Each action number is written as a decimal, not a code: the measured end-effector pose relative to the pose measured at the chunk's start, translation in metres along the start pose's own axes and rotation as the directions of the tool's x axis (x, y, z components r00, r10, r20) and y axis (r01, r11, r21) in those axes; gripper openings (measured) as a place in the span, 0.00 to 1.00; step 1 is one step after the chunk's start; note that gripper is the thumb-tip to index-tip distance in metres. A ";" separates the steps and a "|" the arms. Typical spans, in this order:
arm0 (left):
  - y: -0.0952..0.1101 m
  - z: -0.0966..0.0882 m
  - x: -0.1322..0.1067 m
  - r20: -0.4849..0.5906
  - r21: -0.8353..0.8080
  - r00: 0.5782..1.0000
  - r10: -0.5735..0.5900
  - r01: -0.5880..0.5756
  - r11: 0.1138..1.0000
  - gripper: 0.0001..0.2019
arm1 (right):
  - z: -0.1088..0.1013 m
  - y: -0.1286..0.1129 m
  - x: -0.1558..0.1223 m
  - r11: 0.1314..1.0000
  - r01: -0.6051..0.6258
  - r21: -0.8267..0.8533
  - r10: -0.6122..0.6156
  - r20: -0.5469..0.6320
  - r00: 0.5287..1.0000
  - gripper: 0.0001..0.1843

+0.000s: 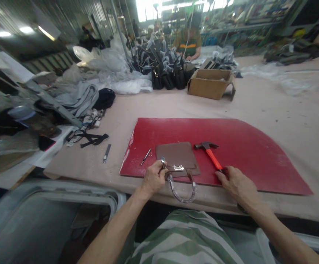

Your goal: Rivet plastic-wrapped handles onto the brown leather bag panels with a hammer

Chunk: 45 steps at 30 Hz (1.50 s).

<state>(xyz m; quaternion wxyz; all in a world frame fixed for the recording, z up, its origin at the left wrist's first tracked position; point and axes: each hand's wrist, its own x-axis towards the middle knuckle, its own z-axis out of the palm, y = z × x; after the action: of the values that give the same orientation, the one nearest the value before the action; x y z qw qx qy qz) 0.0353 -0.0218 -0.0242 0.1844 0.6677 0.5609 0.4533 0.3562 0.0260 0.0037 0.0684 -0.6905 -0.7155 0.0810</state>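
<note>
On the red board [231,146] lies a brown handbag panel [174,152] with a shiny metal clasp [178,168]. Its handle [183,200], wrapped in clear plastic, hangs over the board's near edge. My left hand [154,178] is closed at the panel's near left corner, pinching a small shiny metal piece [163,160] whose kind I cannot make out. To the right, my right hand [238,183] is closed around the handle end of a claw hammer [213,158]. The hammer's head rests on or just above the board, beside the panel.
A slim metal tool [145,157] lies left of the panel. Farther left are a flat metal blade [107,154] and black straps [93,139]. Behind stand a cardboard box [207,83], black bags [173,75] and a co-worker [188,44]. A grey bin [52,205] is below left.
</note>
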 end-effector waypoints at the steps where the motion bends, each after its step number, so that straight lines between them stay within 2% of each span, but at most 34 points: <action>1: 0.000 0.000 0.000 -0.001 -0.007 1.000 -0.004 0.004 1.000 0.09 | 0.000 -0.005 0.001 1.000 -0.007 0.023 0.008 -0.013 1.000 0.15; 3: 0.001 0.000 0.001 -0.002 -0.016 1.000 -0.009 0.009 1.000 0.09 | -0.004 -0.014 0.004 0.969 -0.093 0.228 0.078 0.076 0.994 0.09; 5: 0.002 0.000 0.001 0.005 -0.011 1.000 -0.011 0.011 1.000 0.09 | -0.010 -0.022 0.010 0.827 -0.229 0.514 0.100 0.267 0.958 0.06; 7: 0.003 0.000 0.002 0.019 -0.001 1.000 -0.013 0.013 1.000 0.09 | -0.015 -0.030 0.015 0.664 -0.331 0.671 0.029 0.420 0.907 0.07; 11: 0.005 0.000 0.003 0.017 -0.010 1.000 -0.023 0.023 1.000 0.08 | -0.024 -0.049 0.016 0.542 -0.361 0.758 -0.064 0.466 0.882 0.11; 13: 0.006 0.000 0.003 0.014 -0.021 1.000 -0.028 0.029 0.999 0.08 | -0.035 -0.060 0.011 0.502 -0.354 0.789 -0.044 0.432 0.901 0.15; 15: 0.006 0.000 0.004 0.020 -0.028 0.999 -0.034 0.034 0.999 0.08 | -0.055 -0.071 0.002 0.512 -0.266 0.817 -0.016 0.318 0.948 0.19; 17: 0.006 -0.001 0.004 0.032 -0.033 0.999 -0.035 0.036 0.999 0.08 | -0.080 -0.081 -0.008 0.615 -0.046 0.787 -0.052 0.099 0.994 0.22; 18: 0.006 0.000 0.004 0.038 -0.033 0.999 -0.036 0.037 0.999 0.09 | -0.092 -0.086 -0.014 0.686 0.100 0.721 -0.113 -0.030 0.993 0.21; 19: 0.005 0.000 0.004 0.041 -0.031 0.999 -0.036 0.037 0.999 0.09 | -0.102 -0.091 -0.019 0.736 0.237 0.634 -0.191 -0.142 0.971 0.20; 21: 0.005 0.000 0.004 0.041 -0.023 0.999 -0.034 0.035 0.999 0.08 | -0.113 -0.099 -0.027 0.772 0.456 0.443 -0.360 -0.288 0.888 0.18; 22: 0.004 0.001 0.004 0.041 -0.017 0.999 -0.034 0.035 0.999 0.08 | -0.115 -0.103 -0.029 0.769 0.536 0.349 -0.446 -0.308 0.840 0.18; 24: 0.003 0.001 0.004 0.046 -0.002 0.998 -0.034 0.034 0.999 0.07 | -0.117 -0.110 -0.032 0.748 0.640 0.176 -0.590 -0.265 0.762 0.18; 27: 0.002 0.001 0.003 0.052 0.002 0.998 -0.030 0.030 1.000 0.07 | -0.128 -0.118 -0.032 0.722 0.690 0.036 -0.672 -0.198 0.714 0.19; 30: 0.001 0.001 0.002 0.050 -0.024 0.998 -0.029 0.030 0.999 0.08 | -0.141 -0.123 -0.034 0.743 0.652 0.154 -0.574 -0.356 0.738 0.17; 32: 0.000 0.001 0.002 0.056 -0.031 0.998 -0.032 0.033 0.999 0.09 | -0.139 -0.123 -0.036 0.734 0.636 0.238 -0.502 -0.441 0.744 0.15; 33: 0.000 0.001 0.003 0.061 -0.025 0.998 -0.034 0.035 0.999 0.09 | -0.135 -0.121 -0.037 0.732 0.638 0.238 -0.512 -0.426 0.746 0.15; 35: 0.000 0.002 0.003 0.065 0.002 0.997 -0.040 0.040 0.999 0.07 | -0.126 -0.118 -0.037 0.735 0.655 0.172 -0.602 -0.277 0.749 0.15; 37: 0.001 0.002 0.003 0.065 0.018 0.997 -0.040 0.039 0.999 0.07 | -0.124 -0.116 -0.036 0.751 0.649 0.118 -0.633 -0.148 0.760 0.16; 38: 0.001 0.002 0.003 0.065 0.015 0.997 -0.036 0.035 0.999 0.07 | -0.126 -0.116 -0.036 0.764 0.632 0.125 -0.614 -0.156 0.773 0.17; 40: 0.001 0.001 0.002 0.066 -0.011 0.998 -0.023 0.024 1.000 0.07 | -0.133 -0.119 -0.038 0.774 0.599 0.206 -0.539 -0.281 0.794 0.16; 42: 0.000 0.001 0.002 0.069 -0.028 0.997 -0.019 0.021 0.999 0.08 | -0.135 -0.121 -0.040 0.743 0.610 0.274 -0.493 -0.393 0.777 0.15; 43: -0.001 0.000 0.002 0.073 -0.026 0.997 -0.023 0.024 0.999 0.08 | -0.132 -0.121 -0.041 0.729 0.631 0.268 -0.513 -0.397 0.761 0.15; 45: -0.002 0.001 0.001 0.073 -0.007 0.997 -0.035 0.036 0.999 0.07 | -0.123 -0.116 -0.042 0.714 0.670 0.203 -0.613 -0.282 0.738 0.15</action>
<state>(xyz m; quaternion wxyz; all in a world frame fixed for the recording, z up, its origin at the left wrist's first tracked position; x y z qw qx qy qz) 0.0347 -0.0203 -0.0257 0.2156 0.6730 0.5635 0.4278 0.2698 -0.0172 0.1495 0.2626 -0.3840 -0.8807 0.0888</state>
